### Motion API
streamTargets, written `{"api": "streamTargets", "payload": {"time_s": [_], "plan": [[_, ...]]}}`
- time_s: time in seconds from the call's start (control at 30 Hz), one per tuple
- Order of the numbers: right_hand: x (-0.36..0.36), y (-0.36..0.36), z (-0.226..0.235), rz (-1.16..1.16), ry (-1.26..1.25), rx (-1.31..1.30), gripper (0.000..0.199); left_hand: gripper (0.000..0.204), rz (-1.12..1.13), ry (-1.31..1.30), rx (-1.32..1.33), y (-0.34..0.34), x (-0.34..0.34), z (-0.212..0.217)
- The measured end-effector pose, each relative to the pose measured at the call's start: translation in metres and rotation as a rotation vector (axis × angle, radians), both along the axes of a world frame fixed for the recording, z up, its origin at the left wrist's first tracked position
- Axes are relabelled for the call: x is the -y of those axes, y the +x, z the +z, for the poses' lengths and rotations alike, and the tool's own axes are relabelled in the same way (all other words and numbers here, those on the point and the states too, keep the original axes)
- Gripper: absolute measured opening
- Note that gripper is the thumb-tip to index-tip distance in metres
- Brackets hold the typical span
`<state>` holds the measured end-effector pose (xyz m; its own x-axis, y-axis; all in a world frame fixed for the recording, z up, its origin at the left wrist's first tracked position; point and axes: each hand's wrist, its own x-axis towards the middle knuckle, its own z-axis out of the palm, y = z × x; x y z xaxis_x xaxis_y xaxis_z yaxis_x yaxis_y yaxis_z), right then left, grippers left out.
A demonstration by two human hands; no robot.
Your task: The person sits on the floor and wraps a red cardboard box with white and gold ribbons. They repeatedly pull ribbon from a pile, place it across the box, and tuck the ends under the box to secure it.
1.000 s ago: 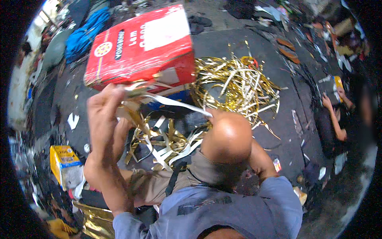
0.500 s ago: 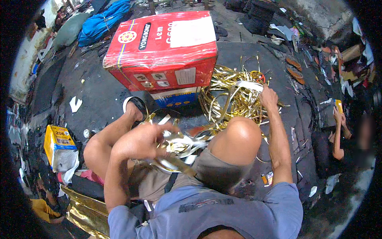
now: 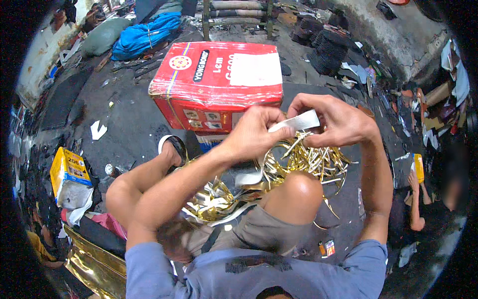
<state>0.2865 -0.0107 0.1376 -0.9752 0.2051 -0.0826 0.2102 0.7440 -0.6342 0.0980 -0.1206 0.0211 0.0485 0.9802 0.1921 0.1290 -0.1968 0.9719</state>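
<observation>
A white strip (image 3: 300,121) with a silvery sheen is stretched between my hands in front of the red box. My left hand (image 3: 259,127) pinches its left end between thumb and fingers. At its right end my right hand (image 3: 343,119) curls its fingers behind the strip, thumb below; part of that grip is hidden. Beneath my hands lies a tangled heap of gold strips (image 3: 318,162). More gold and white strips (image 3: 214,199) lie between my legs, and a pale strip (image 3: 249,178) hangs below my left hand.
A red carton (image 3: 199,107) stands ahead on a blue box (image 3: 206,142). To the left is a yellow-and-blue box (image 3: 72,174), with gold sheet (image 3: 94,259) below it. At right, another person's hands hold a yellow box (image 3: 418,168). A blue bundle (image 3: 147,37) lies far left.
My right hand has come from the strip heap inward, raising a white strip. My left hand has moved up and right from my lap to its other end. The view has shifted.
</observation>
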Motion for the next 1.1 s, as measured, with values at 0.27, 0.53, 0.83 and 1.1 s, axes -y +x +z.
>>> {"api": "streamTargets", "payload": {"time_s": [0.27,0.53,0.83,1.1], "plan": [[-0.043,-0.047,-0.013,-0.513,-0.307,-0.383,0.018,0.038,0.045,0.027,-0.482,-0.137,-0.013,0.076],[-0.12,-0.089,-0.074,-0.502,-0.016,-0.276,0.023,0.022,0.405,-0.434,-0.859,-0.349,0.025,0.075],[-0.084,-0.119,-0.085,-0.744,0.386,-0.243,0.03,0.041,0.248,0.243,-0.352,-0.12,-0.12,-0.012],[-0.082,-0.094,-0.089,-0.577,0.557,-0.393,0.022,0.019,0.31,0.341,-0.49,-0.103,-0.122,-0.016]]}}
